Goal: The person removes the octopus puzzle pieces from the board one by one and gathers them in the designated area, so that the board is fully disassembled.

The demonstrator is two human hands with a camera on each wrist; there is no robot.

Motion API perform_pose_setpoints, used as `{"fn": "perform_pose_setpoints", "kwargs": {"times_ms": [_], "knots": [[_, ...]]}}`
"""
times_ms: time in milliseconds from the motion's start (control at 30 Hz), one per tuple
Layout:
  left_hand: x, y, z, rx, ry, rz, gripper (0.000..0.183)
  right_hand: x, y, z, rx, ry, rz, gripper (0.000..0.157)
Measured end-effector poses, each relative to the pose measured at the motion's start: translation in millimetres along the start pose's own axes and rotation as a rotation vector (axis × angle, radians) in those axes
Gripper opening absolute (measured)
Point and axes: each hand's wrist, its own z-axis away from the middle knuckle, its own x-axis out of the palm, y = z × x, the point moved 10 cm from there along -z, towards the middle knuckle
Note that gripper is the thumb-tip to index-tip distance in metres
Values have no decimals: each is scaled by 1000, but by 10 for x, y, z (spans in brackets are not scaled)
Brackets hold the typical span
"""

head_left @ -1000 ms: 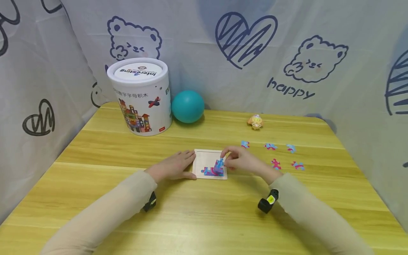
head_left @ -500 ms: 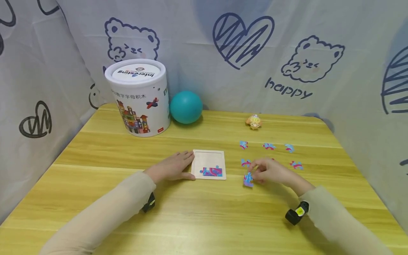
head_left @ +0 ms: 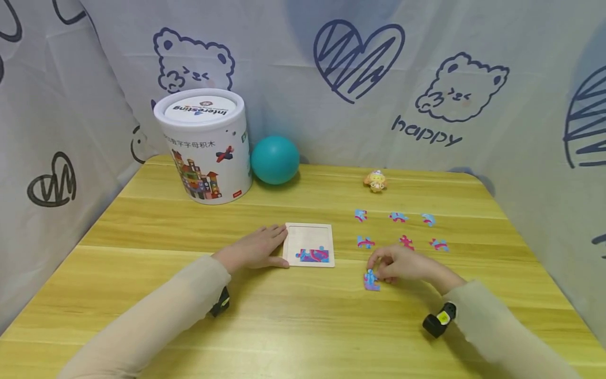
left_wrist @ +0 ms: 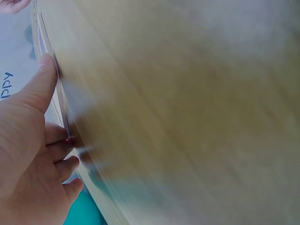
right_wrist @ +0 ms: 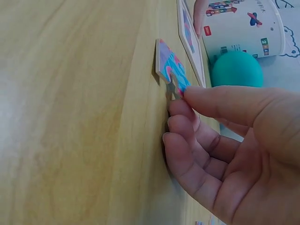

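My left hand rests against the left edge of a small square wooden puzzle tray, thumb and fingers spread along it. In the left wrist view, the thumb touches the tray's rim. Joined blue, purple and pink puzzle pieces lie in the lower part of the tray. To the tray's right, my right hand pinches a blue and purple puzzle piece between thumb and fingers. In the right wrist view, this piece is tilted, close to the tabletop; whether it touches is unclear.
Several loose puzzle pieces lie in two rows beyond my right hand. At the back stand a white lidded bucket, a teal ball and a small orange figurine. A patterned cloth hangs behind the table.
My right hand carries the puzzle piece from over the tray to the right, then slightly nearer, down toward the table. The joined pieces stay in the tray. My left hand stays at the tray's edge.
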Motion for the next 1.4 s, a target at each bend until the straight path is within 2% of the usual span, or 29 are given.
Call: {"fn": "perform_pose_setpoints", "kwargs": {"times_ms": [333,600,1033,1400], "knots": [[5,-16,15,-2,1,-8,83,-14,-77,-93,13,5,60,15],[9,-21,12,-3,2,-9,83,-23,-332,-371,-39,65,124,21],[9,-13,11,-1,1,-4,83,269,-641,-806,-88,50,172,19],[-9,1,-3,7,12,-11,82,385,-732,-1010,-90,56,294,16]]}}
